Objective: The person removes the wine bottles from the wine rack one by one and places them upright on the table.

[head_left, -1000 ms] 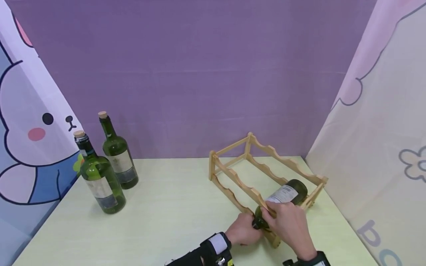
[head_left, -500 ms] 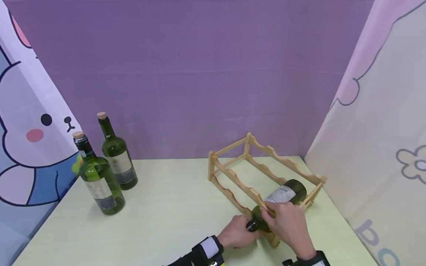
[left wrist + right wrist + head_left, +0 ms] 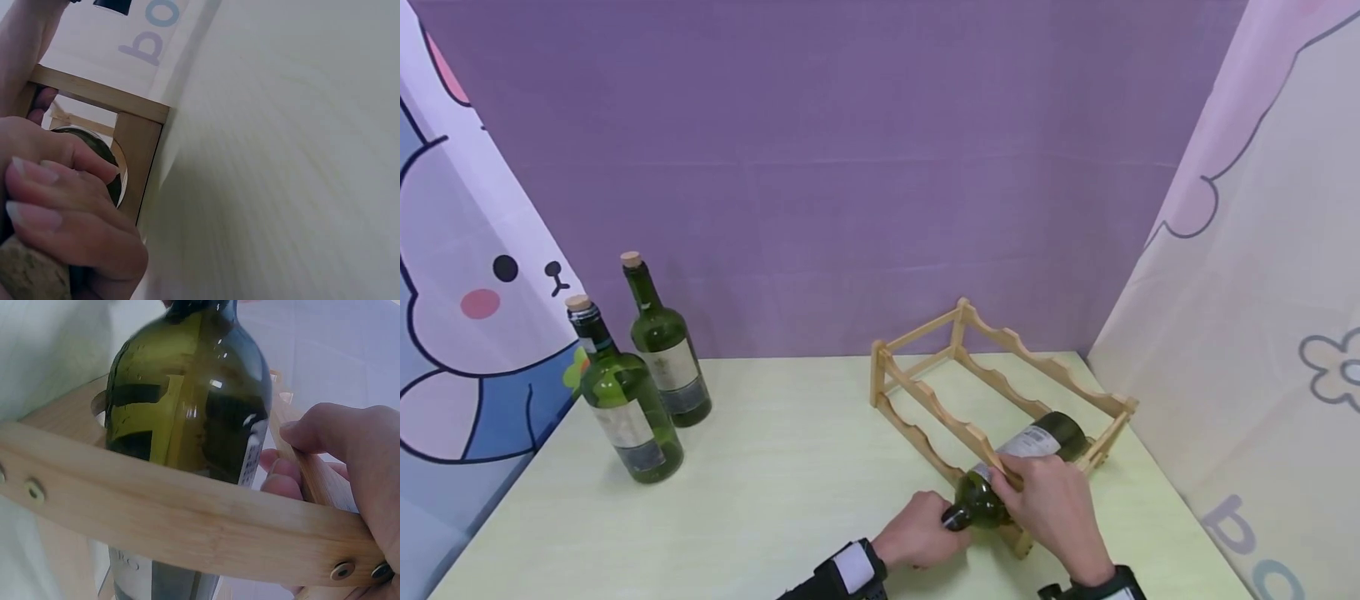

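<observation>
A green wine bottle (image 3: 981,500) lies tilted in the right end of a wooden wine rack (image 3: 934,407), its neck sticking out at the front. My left hand (image 3: 923,530) grips that neck, with the fingers curled round it in the left wrist view; a cork (image 3: 32,272) shows beside them. With my right hand (image 3: 1054,510) I hold the rack's upper front rail, thumb on one side and fingers on the other in the right wrist view. The bottle's shoulder (image 3: 187,406) rises past a wooden bar there. Part of the neck is hidden by my left hand.
Two corked green wine bottles, a nearer one (image 3: 632,417) and a farther one (image 3: 672,362), stand upright at the table's left. A purple backdrop (image 3: 820,183) closes the back. A pale printed cloth (image 3: 1247,350) runs along the table's right edge.
My left hand has moved left and toward me, drawing the bottle farther out through the rack's front. My right hand and the rack have stayed in place.
</observation>
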A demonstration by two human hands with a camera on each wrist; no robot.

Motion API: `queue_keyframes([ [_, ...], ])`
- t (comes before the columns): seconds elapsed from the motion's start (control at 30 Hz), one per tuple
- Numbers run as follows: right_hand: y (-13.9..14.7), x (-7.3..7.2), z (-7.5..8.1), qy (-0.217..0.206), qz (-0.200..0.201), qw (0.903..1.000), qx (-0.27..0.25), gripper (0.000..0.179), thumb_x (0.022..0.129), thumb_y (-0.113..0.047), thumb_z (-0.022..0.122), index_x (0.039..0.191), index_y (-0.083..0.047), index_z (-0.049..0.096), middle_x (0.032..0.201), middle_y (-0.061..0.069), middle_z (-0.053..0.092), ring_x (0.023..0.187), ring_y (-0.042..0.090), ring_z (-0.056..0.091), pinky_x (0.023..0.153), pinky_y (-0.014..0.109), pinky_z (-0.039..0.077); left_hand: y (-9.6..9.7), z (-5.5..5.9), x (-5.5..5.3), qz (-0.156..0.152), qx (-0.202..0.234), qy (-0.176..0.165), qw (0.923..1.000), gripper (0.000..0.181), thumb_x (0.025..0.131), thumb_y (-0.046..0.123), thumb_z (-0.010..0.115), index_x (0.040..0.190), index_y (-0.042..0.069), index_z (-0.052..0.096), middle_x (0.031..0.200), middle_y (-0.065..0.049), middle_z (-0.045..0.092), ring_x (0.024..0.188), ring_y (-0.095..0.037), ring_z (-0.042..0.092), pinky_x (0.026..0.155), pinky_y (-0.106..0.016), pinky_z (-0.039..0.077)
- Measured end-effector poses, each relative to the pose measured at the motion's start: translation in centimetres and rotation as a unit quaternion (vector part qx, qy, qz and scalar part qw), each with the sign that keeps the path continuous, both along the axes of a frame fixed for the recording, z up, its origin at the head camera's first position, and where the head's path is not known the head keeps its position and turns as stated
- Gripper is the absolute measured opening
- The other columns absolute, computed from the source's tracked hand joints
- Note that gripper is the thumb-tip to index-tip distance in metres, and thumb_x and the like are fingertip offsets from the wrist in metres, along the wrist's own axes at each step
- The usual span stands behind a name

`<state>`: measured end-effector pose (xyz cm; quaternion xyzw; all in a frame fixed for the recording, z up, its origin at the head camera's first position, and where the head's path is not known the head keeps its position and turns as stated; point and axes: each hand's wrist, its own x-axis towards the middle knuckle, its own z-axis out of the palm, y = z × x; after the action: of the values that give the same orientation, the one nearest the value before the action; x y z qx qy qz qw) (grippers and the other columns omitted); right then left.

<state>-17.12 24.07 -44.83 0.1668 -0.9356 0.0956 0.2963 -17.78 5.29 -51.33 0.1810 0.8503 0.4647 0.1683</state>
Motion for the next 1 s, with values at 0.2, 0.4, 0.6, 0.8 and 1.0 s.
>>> queue_keyframes([
  [0.2, 0.1, -0.1, -0.2, 0.006, 0.002, 1.0, -0.003, 0.018, 0.074, -0.028, 0.081, 0.088, -0.017, 0.081, 0.07, 0.004, 0.071, 0.046, 0.009, 0.047, 0.036, 0.024, 0.031, -1.1, 0.3, 0.5, -0.003, 0.0, -0.007, 1.0, 0.041, 0.082, 0.026, 0.07, 0.053, 0.019, 0.042, 0.043, 0.011, 0.039, 0.034, -0.005, 0.036, 0.032, -0.02, 0.028],
  [0.4, 0.1, -0.1, -0.3, -0.003, -0.001, 1.0, -0.004, 0.019, 0.075, -0.03, 0.081, 0.087, -0.015, 0.081, 0.07, 0.004, 0.071, 0.048, 0.009, 0.049, 0.037, 0.023, 0.033, -2.1, 0.4, 0.9, -0.005, -0.004, -0.019, 0.9998, 0.04, 0.083, 0.026, 0.07, 0.055, 0.019, 0.042, 0.044, 0.011, 0.039, 0.034, -0.005, 0.035, 0.032, -0.019, 0.028],
  [0.6, 0.1, 0.0, -0.2, -0.002, 0.0, 1.0, -0.006, 0.018, 0.075, -0.028, 0.081, 0.088, -0.015, 0.081, 0.061, 0.0, 0.065, 0.044, 0.007, 0.04, 0.035, 0.022, 0.029, -3.0, 0.7, 1.2, -0.011, -0.001, -0.019, 0.9997, 0.04, 0.081, 0.024, 0.07, 0.054, 0.019, 0.041, 0.043, 0.012, 0.038, 0.033, -0.004, 0.034, 0.031, -0.018, 0.028],
  [0.8, 0.2, -0.1, -0.2, 0.004, 0.003, 1.0, -0.005, 0.01, 0.076, -0.027, 0.08, 0.078, -0.018, 0.076, 0.049, -0.011, 0.043, 0.042, 0.005, 0.031, 0.035, 0.022, 0.023, -4.2, 0.6, 1.6, -0.017, 0.007, -0.019, 0.9997, 0.038, 0.08, 0.021, 0.07, 0.056, 0.02, 0.041, 0.045, 0.012, 0.038, 0.035, -0.004, 0.034, 0.031, -0.018, 0.029],
  [1.0, 0.0, -0.1, -0.2, -0.009, 0.001, 1.0, -0.003, 0.01, 0.077, -0.028, 0.078, 0.08, -0.019, 0.076, 0.049, -0.013, 0.039, 0.041, 0.005, 0.03, 0.035, 0.022, 0.023, -5.7, 0.3, 2.0, -0.026, -0.001, -0.015, 0.9996, 0.036, 0.079, 0.02, 0.068, 0.057, 0.02, 0.041, 0.045, 0.012, 0.037, 0.035, -0.004, 0.034, 0.031, -0.018, 0.029],
])
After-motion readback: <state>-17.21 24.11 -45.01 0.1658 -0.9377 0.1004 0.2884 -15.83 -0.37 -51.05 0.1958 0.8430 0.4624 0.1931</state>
